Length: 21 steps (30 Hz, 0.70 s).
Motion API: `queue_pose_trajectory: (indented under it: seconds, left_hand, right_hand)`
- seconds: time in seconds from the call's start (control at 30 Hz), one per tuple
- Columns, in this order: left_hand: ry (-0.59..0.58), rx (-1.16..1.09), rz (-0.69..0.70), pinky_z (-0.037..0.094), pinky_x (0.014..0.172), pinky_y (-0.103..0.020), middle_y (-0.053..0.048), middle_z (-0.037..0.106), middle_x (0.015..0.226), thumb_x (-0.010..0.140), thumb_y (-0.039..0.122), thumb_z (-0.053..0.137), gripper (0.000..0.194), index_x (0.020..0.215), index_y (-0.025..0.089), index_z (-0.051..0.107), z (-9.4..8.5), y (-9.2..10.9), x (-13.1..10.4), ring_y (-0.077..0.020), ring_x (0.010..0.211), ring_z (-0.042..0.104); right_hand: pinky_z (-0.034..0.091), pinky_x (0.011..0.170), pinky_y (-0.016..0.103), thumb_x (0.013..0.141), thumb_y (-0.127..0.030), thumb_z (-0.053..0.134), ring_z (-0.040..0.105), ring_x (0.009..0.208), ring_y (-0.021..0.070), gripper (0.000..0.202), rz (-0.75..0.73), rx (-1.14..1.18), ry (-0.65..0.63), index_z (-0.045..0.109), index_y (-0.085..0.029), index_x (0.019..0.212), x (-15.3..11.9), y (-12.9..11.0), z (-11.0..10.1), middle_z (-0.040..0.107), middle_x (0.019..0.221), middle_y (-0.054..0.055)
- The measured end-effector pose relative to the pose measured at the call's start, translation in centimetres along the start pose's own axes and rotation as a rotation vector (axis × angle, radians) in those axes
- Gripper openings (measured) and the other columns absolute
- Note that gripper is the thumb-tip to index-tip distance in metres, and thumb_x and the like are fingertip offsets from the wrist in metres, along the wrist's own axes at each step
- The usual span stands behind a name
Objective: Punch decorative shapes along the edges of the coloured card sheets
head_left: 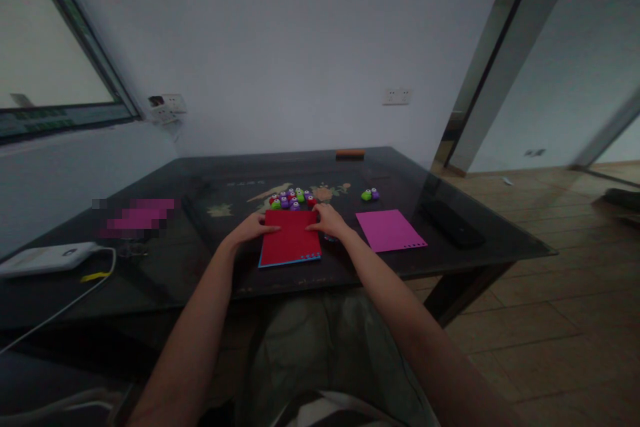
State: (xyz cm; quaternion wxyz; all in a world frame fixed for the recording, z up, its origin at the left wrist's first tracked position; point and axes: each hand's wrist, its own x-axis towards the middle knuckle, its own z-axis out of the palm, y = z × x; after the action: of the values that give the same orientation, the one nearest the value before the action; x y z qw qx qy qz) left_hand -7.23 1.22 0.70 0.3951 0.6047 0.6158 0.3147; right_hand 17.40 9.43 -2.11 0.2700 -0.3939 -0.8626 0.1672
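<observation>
A red sheet of paper (290, 240) lies in front of me, with a blue edge showing beneath it along the bottom and left. My left hand (249, 227) grips its left edge, thumb on top and fingers around the side. At the upper right edge, my right hand (327, 219) holds it the same way. Just beyond the paper sits a cluster of small red, green and purple toys with round eyes (293, 198). A small part of something bluish shows under my right hand, too hidden to name.
On the dark table (240, 177), a pink punched sheet (390, 230) lies to the right, beside a black oblong object (453, 223). Two more eyed toys (370, 195) sit behind it. Left are a white device with a cable (50, 259) and a blurred-out pink item (140, 215). A brown block (350, 154) lies at the back.
</observation>
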Motion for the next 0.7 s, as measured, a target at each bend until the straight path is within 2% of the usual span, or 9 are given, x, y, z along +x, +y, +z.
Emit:
queue_pose_trajectory:
  seconds: [0.17, 0.3, 0.4, 0.5, 0.57, 0.7]
  left_hand:
    - [0.070, -0.047, 0.051, 0.048, 0.059, -0.027, -0.007, 0.071, 0.075, 0.056, 0.049, 0.073, 0.043, 0.077, 0.012, 0.069, 0.0, 0.3, 0.1, -0.0189, 0.065, 0.063]
    - [0.206, -0.135, 0.084, 0.050, 0.063, -0.028, -0.009, 0.070, 0.081, 0.057, 0.051, 0.073, 0.049, 0.082, 0.010, 0.067, -0.3, 0.1, 0.4, -0.0202, 0.071, 0.064]
    - [0.277, -0.221, 0.120, 0.050, 0.068, -0.030, -0.010, 0.070, 0.086, 0.057, 0.051, 0.073, 0.052, 0.087, 0.010, 0.066, -0.2, 0.0, 0.7, -0.0214, 0.076, 0.065]
    - [0.298, -0.287, 0.115, 0.051, 0.071, -0.031, -0.011, 0.070, 0.092, 0.058, 0.052, 0.072, 0.053, 0.091, 0.011, 0.065, 0.2, 0.0, 0.7, -0.0221, 0.080, 0.065]
    - [0.268, -0.332, 0.083, 0.051, 0.071, -0.032, -0.013, 0.069, 0.094, 0.058, 0.051, 0.073, 0.053, 0.092, 0.011, 0.064, 0.5, 0.1, 0.6, -0.0223, 0.080, 0.065]
    - [0.112, -0.345, 0.040, 0.051, 0.071, -0.033, -0.013, 0.070, 0.095, 0.055, 0.045, 0.078, 0.051, 0.092, 0.012, 0.066, 0.9, 0.4, 0.3, -0.0230, 0.081, 0.065]
  right_hand:
    - [0.043, 0.067, 0.026, 0.065, -0.037, 0.071, 0.056, 0.072, 0.0141, 0.032, 0.106, 0.533, 0.043, 0.057, -0.014, 0.084, 0.6, 0.2, -0.1, 0.062, 0.081, 0.003]
    - [0.045, 0.066, 0.025, 0.064, -0.037, 0.072, 0.059, 0.068, 0.0132, 0.028, 0.184, 0.865, -0.046, 0.058, -0.015, 0.076, 0.8, 0.0, -0.2, 0.064, 0.075, 0.002]
    - [0.045, 0.061, 0.025, 0.063, -0.038, 0.073, 0.058, 0.061, 0.0129, 0.027, 0.214, 0.913, -0.138, 0.062, -0.015, 0.073, 0.7, -0.2, -0.1, 0.065, 0.070, 0.002]
    - [0.044, 0.058, 0.024, 0.062, -0.038, 0.073, 0.057, 0.057, 0.0121, 0.028, 0.215, 0.901, -0.135, 0.064, -0.014, 0.072, 0.7, -0.1, -0.1, 0.065, 0.066, 0.001]
    - [0.043, 0.056, 0.023, 0.062, -0.040, 0.073, 0.056, 0.056, 0.0119, 0.028, 0.217, 0.894, -0.097, 0.063, -0.015, 0.070, 0.8, 0.0, -0.1, 0.065, 0.065, 0.001]
    - [0.044, 0.056, 0.024, 0.062, -0.042, 0.073, 0.058, 0.058, 0.0135, 0.030, 0.214, 0.892, -0.029, 0.062, -0.015, 0.069, 0.9, 0.3, -0.1, 0.064, 0.064, 0.001]
